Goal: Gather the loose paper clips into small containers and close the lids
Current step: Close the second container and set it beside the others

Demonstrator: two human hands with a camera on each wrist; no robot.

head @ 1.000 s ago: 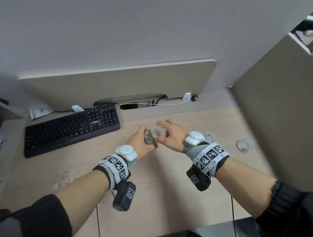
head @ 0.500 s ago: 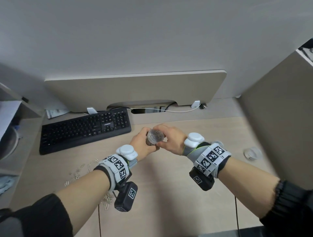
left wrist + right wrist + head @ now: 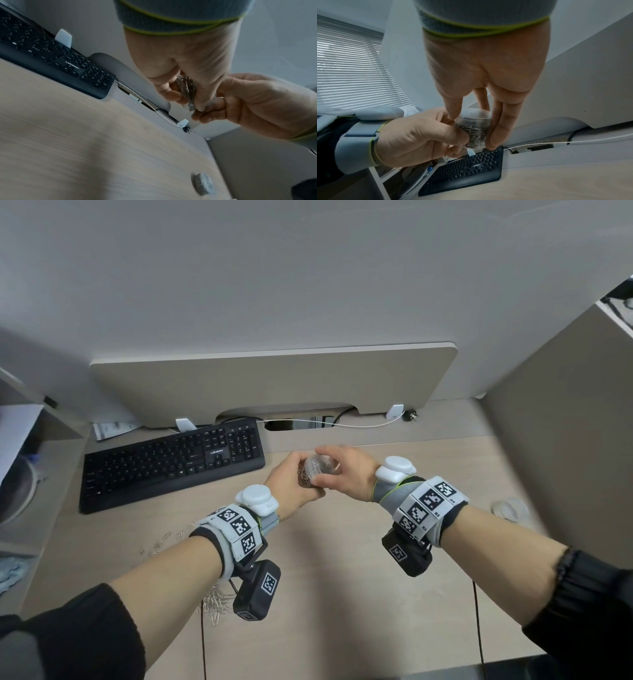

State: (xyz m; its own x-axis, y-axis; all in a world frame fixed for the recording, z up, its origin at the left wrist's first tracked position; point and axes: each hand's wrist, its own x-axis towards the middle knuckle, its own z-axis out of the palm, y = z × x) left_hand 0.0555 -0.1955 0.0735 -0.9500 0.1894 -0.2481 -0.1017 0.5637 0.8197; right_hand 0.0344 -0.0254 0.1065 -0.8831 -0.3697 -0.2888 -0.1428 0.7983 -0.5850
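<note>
A small clear round container point(image 3: 310, 479) packed with paper clips is held above the desk, tilted. My left hand point(image 3: 301, 486) grips its body from the left. My right hand point(image 3: 327, 470) has thumb and fingers curled round the clear lid point(image 3: 320, 464) that sits on its mouth. The right wrist view shows the container point(image 3: 473, 133), the lid point(image 3: 474, 114) and the left hand point(image 3: 423, 135). In the left wrist view the container point(image 3: 187, 88) shows between both hands. Loose paper clips point(image 3: 214, 604) lie on the desk under my left forearm, with more paper clips point(image 3: 157, 546) further left.
A black keyboard point(image 3: 171, 463) lies at the back left. A second clear container point(image 3: 510, 508) with clips in it stands at the right by the side panel point(image 3: 565, 440), also seen in the left wrist view point(image 3: 202, 184). A white cable point(image 3: 342, 424) runs along the back.
The right hand has brought the clear lid from beside the container onto its mouth and closed its fingers round it. The left hand keeps its grip on the container.
</note>
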